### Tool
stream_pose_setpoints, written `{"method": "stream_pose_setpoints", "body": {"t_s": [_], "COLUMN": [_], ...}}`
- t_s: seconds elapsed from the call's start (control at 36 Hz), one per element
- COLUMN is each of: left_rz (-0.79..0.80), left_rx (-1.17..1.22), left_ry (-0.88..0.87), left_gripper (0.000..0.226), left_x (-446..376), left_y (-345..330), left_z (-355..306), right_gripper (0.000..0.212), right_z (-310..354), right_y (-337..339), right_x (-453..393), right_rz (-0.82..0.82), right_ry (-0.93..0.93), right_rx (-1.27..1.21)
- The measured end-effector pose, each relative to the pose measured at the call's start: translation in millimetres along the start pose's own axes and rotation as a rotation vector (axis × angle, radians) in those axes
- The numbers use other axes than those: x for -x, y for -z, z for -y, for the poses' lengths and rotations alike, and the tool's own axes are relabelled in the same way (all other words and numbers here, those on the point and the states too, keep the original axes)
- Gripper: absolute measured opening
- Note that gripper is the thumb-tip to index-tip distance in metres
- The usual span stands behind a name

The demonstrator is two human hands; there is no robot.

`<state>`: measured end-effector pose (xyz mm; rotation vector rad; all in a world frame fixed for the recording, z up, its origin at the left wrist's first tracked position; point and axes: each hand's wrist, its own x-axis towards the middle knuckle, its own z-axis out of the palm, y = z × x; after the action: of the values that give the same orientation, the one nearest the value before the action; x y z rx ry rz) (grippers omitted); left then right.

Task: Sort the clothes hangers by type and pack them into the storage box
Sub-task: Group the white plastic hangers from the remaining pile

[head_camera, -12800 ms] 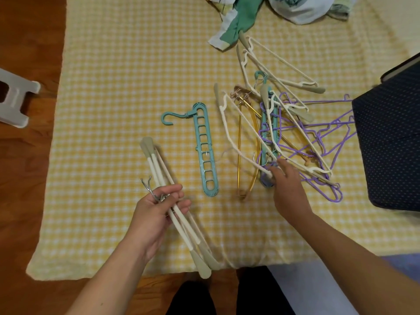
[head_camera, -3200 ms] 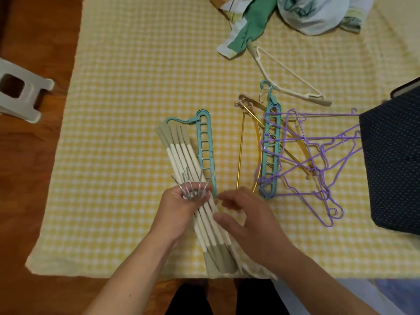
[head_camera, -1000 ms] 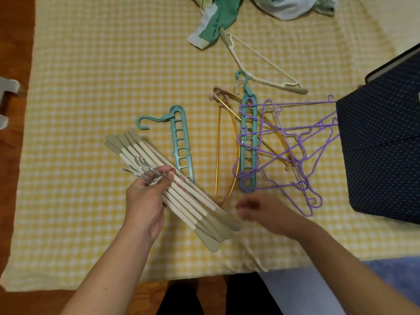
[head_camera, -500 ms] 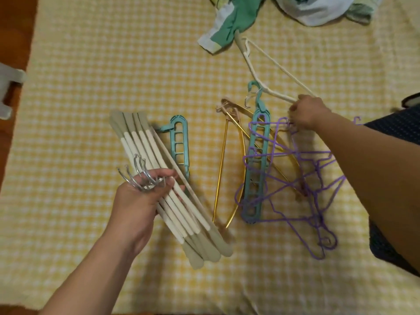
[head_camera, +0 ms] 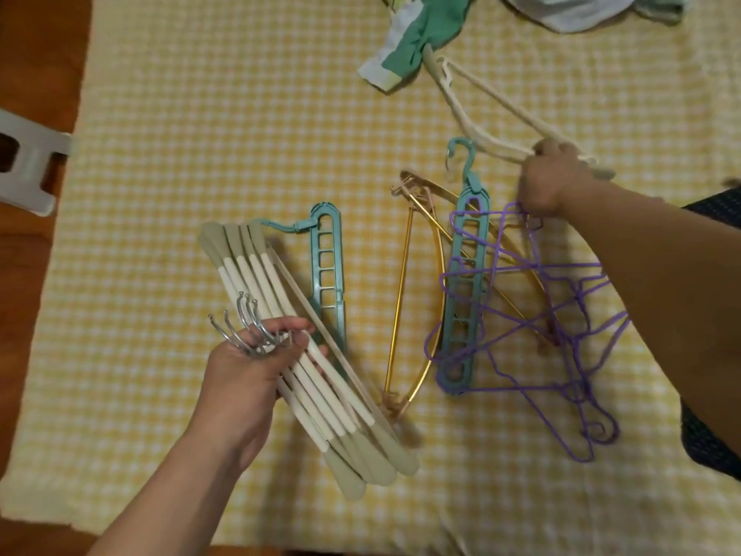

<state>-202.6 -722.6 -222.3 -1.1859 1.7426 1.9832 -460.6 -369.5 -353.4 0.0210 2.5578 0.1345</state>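
From my remote seat I see the yellow checked cloth (head_camera: 200, 114) filling most of the view, laid over a wooden floor (head_camera: 36, 46), with a dark dotted storage box (head_camera: 717, 206) barely showing at the right edge behind the forearm. Crumpled clothes (head_camera: 425, 30) lie at the top. The purple wire hangers (head_camera: 561, 315) sprawl in a tangle at right, overlapping the gold hangers (head_camera: 405, 290) and one teal multi-slot hanger (head_camera: 467, 282); a second teal slotted hanger (head_camera: 328, 274) lies beside the bundle. The left hand (head_camera: 244, 379) curls tight around a bundle of cream hangers (head_camera: 304, 355) near their metal hooks (raised clear of the cloth, I think). The right hand (head_camera: 549, 182) is closed around a single cream hanger (head_camera: 477, 110) near its lower end.
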Motion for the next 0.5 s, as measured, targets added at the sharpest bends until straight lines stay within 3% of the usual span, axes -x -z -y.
{"method": "stream_pose_setpoints", "body": {"t_s": [0.31,0.42,0.5], "left_rz": [0.006,0.018,0.039], "left_rx": [0.034,0.033,-0.003], "left_ry": [0.007,0.007,0.011], "left_gripper": [0.016,0.018,0.022], "left_x": [29.0,38.0,41.6], "left_y": [2.8,13.6,25.3], "left_z": [10.2,10.6,5.4], "right_gripper": [0.029,0.038,0.05], "right_z": [5.1,21.4,19.5], "right_y": [43.9,48.3,37.3], "right_x": [79.2,149.4,195.2], "right_rz": [-0.764,-0.846,-0.84], "right_ry": [0.203,0.095,0.113], "right_rx": [-0.39,-0.71,-0.728]}}
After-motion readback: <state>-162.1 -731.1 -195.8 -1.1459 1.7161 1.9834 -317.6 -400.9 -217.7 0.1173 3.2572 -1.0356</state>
